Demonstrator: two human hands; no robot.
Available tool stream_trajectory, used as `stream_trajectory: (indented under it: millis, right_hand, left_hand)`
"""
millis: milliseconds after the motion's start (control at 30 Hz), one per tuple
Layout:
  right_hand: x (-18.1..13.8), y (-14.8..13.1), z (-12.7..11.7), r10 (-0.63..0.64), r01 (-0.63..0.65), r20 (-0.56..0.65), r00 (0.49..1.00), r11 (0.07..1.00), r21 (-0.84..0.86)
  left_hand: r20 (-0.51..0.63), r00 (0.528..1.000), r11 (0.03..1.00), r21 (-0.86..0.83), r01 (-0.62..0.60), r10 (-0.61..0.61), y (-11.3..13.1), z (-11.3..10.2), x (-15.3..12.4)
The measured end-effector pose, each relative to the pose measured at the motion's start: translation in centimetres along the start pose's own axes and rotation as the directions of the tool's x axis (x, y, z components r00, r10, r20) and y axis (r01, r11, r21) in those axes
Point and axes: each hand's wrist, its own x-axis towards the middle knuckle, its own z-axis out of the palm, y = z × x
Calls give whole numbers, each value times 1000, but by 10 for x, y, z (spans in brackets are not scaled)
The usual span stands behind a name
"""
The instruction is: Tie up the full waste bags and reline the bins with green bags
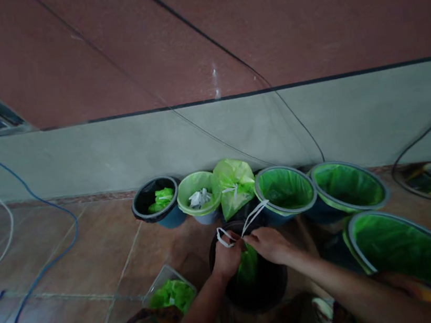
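Observation:
My left hand (pixel 227 258) and my right hand (pixel 271 244) meet over a dark round bin (pixel 269 300). Both are closed, pinching the white drawstring (pixel 255 214) at the gathered neck of a green plastic bag (pixel 248 269). One loop of the string curls around my left fingers, while a longer length sticks up beyond my right fingers. Below the hands, the bag hangs inside the bin. Its lower part is lost in shadow, and my fingers cover the exact spot where the string is gripped.
Along the wall stand a black-lined bin (pixel 155 182), a pale green-lined bin (pixel 184 208), a tied green bag (pixel 233 172) and green-lined bins (pixel 285 186). A larger lined bin (pixel 412 268) is at right. A clear container (pixel 169 276) holds green bags. A blue cable (pixel 47 268) crosses the floor.

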Motion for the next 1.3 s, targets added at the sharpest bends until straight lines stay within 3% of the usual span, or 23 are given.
stream_trajectory:
  millis: [67, 233, 500, 667, 767, 933, 1100, 1300]
  right_hand:
    - [10, 4, 15, 37, -48, 75, 996, 988, 146]
    - [23, 14, 27, 76, -98, 69, 995, 903, 419]
    - [20, 13, 29, 199, -298, 223, 954, 604, 739]
    - [19, 11, 28, 217, -335, 257, 942, 528, 780]
    - [18, 10, 27, 233, -367, 286, 929, 501, 784]
    - [14, 6, 21, 263, -458, 381, 886, 379, 804]
    - [13, 7, 18, 247, -539, 485, 839, 257, 802]
    - [17, 11, 27, 207, -587, 552, 808, 196, 785]
  left_hand:
    - [33, 999, 999, -27, -40, 40, 4, 1, -3]
    - [79, 994, 996, -61, -67, 72, 11, -4, -6]
    - [20, 992, 988, -91, -124, 127, 12, -12, 1]
    - [144, 984, 987, -132, -88, 107, 6, -16, 7]
    - [229, 964, 991, -34, -132, 136, 7, -24, 8]
    - [362, 894, 901, 239, -363, 264, 18, -29, 0]
    - [314, 901, 856, 329, -398, 298, 28, -26, -8]
    - [233, 925, 931, 143, -336, 299, 32, -18, -12]
